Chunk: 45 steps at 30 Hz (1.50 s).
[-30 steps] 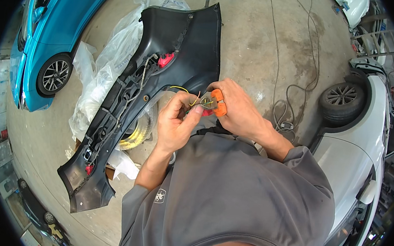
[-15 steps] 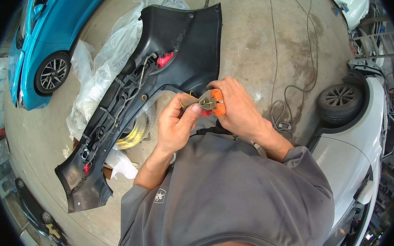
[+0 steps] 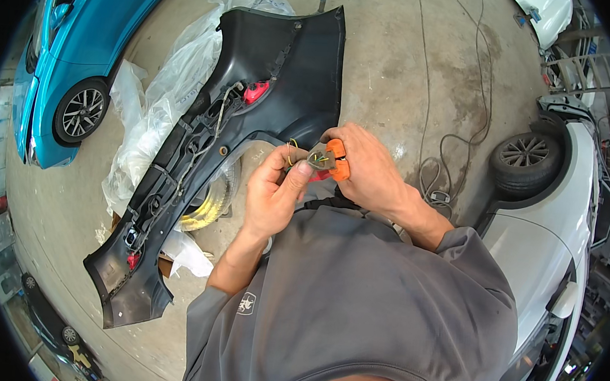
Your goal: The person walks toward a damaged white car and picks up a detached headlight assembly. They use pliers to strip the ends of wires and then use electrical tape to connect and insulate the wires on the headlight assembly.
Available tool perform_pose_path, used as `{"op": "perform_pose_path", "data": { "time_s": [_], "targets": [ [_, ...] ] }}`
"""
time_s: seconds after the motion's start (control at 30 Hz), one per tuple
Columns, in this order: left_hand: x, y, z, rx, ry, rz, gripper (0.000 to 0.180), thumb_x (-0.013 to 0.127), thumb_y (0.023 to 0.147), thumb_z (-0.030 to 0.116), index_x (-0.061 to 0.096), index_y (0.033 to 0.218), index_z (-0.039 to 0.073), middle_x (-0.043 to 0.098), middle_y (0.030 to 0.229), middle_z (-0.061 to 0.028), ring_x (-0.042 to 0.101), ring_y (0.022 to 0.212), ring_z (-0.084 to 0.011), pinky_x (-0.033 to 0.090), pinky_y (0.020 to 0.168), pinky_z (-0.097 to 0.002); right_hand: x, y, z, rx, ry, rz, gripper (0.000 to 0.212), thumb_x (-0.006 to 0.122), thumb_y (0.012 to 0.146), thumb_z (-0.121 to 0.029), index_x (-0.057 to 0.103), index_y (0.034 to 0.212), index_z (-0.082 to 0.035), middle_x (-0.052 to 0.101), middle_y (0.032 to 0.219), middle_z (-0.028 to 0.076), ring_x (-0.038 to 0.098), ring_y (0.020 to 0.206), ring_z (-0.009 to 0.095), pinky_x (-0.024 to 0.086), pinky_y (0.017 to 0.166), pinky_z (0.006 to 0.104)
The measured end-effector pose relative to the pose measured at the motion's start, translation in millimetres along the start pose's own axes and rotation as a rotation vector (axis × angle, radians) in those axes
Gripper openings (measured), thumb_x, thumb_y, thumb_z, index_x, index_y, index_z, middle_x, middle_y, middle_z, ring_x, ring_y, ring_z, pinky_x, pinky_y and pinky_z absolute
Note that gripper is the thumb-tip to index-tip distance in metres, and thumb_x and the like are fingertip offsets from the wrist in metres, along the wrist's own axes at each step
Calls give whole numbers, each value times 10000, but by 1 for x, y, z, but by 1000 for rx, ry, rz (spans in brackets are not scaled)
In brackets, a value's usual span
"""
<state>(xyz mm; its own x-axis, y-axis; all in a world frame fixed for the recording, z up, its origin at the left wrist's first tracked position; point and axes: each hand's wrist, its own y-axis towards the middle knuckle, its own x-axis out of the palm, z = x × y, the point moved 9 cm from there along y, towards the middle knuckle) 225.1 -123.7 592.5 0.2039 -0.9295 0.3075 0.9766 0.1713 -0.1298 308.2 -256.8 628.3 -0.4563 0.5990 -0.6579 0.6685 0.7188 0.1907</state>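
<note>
My left hand (image 3: 270,195) is closed, thumb and fingers pinching a bundle of thin wires (image 3: 317,158) with green and yellow strands. A loose yellow strand curls above its fingers. Wrapped around orange-handled pliers (image 3: 339,160) is my right hand (image 3: 373,166); the tool meets the wires just in front of my chest. Its jaws are too small to make out clearly. Just beyond my hands, a large black car bumper (image 3: 294,61) shows its inner side, with a wiring harness (image 3: 217,123) and red parts (image 3: 256,92) along it.
Crumpled clear plastic sheeting (image 3: 157,111) lies behind the bumper, and a yellow coil (image 3: 206,211) sits beneath it. A blue car (image 3: 110,25) stands at left, a white car (image 3: 540,202) at right. Cables (image 3: 459,138) run over the concrete floor (image 3: 387,61).
My hands stay almost in place, still holding the wires and the pliers. The wire strands between them have turned slightly and look more spread out.
</note>
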Motion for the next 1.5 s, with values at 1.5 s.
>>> {"op": "perform_pose_path", "data": {
  "time_s": [1.5],
  "targets": [
    [-25,15,43,222,-490,237,324,527,1127,237,380,854,141,316,717,31,263,625,-78,251,531,-263,3,-12,91,538,1797,590,129,674,991,-20,567,1032,-80,611,1006,60,627,902,185,564,849,398]
  ]
}}
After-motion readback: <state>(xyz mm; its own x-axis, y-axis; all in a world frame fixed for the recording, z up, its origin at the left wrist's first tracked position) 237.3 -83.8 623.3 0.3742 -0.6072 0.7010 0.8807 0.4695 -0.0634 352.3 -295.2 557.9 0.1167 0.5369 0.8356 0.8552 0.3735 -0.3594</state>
